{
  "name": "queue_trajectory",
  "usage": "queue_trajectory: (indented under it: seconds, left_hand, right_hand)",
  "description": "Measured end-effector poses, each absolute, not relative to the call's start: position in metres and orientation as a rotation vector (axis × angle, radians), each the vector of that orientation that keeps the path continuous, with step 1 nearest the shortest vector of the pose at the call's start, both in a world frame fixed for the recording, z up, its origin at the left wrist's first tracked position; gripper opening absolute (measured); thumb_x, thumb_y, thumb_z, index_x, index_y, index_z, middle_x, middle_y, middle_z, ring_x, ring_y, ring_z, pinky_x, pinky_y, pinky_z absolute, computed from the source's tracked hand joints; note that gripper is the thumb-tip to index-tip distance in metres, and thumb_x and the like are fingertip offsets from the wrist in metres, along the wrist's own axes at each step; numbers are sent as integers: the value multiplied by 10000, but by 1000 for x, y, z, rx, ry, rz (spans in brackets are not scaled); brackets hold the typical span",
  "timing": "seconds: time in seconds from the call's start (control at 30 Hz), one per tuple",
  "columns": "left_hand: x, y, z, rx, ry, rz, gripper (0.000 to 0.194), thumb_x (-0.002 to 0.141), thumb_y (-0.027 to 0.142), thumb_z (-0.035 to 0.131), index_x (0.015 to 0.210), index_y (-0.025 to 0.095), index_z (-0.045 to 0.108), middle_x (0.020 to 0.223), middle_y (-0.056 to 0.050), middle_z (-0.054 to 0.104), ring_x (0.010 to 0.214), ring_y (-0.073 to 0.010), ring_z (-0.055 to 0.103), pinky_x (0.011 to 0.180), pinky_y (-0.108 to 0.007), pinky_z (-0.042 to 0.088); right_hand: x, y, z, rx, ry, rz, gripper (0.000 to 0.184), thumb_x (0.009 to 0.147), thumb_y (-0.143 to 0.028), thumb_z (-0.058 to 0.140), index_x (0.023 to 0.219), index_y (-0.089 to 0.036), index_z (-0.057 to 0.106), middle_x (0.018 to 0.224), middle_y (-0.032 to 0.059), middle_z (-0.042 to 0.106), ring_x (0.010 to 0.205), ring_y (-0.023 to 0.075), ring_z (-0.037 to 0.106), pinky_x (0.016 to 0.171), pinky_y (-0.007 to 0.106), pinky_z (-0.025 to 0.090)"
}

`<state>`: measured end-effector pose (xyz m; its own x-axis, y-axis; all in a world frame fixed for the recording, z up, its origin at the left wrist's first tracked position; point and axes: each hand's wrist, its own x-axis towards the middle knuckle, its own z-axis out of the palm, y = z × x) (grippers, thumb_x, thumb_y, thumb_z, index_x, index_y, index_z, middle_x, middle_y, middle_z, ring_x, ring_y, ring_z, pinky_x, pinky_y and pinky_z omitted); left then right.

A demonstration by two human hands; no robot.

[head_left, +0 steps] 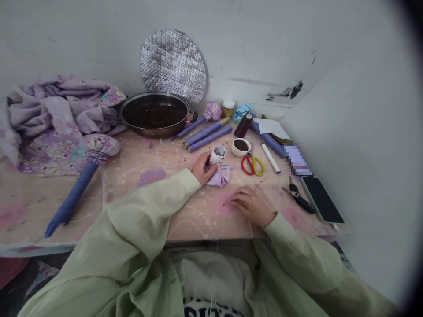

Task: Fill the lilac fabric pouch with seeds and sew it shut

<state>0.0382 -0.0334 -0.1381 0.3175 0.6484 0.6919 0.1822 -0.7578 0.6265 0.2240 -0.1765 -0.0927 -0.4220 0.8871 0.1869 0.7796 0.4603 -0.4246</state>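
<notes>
My left hand (202, 169) is closed around a lilac cloth pouch (220, 177). A rolled paper tube (219, 154), its round end facing up, stands in the pouch's gathered neck. My right hand (250, 204) is low over the table, its fingers curled and pressed together; whether anything small is between them is hidden. Beyond the hands, a small white bowl (240, 147) holds dark grains. Scissors (253, 165) with one red and one yellow handle lie beside the bowl. To their right is a white marker (271, 158).
A wide dark pan (153, 132) stands at the back, near a round silvery mat (173, 66). Left are bunched floral cloth (49, 132) and a blue-handled padded stick (76, 193). Blue-wrapped rods (206, 132), a thread spool (243, 125), pliers (299, 198) and a phone (322, 199) lie right of the pan.
</notes>
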Motion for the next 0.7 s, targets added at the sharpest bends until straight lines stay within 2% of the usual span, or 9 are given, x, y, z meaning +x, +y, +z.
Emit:
queue_trajectory:
  seconds: [0.23,0.4,0.7]
  left_hand:
    - [39,-34,-138,2131,752,1433,447,829,352,520,1203,122,441,1129,-143,569,1027,-237,548,895,-401,448]
    - [39,-35,-138,2138,750,1435,437,828,340,522,1199,122,446,1121,-139,574,1027,-231,549,890,-389,449]
    - [40,-35,-135,2134,708,1460,431,826,319,529,1204,132,443,1118,-135,577,1028,-229,553,890,-389,451]
  right_hand:
    - [205,-175,-102,-1346,-2448,359,121,826,-163,546,788,-179,660,833,54,638,831,185,551,773,361,469]
    - [202,-177,-99,-1436,-2536,293,134,859,-170,486,841,-151,618,895,89,601,871,206,513,802,386,450]
    - [219,-162,-62,-1415,-2337,508,110,887,-157,416,805,-184,484,839,55,542,821,172,475,756,330,418]
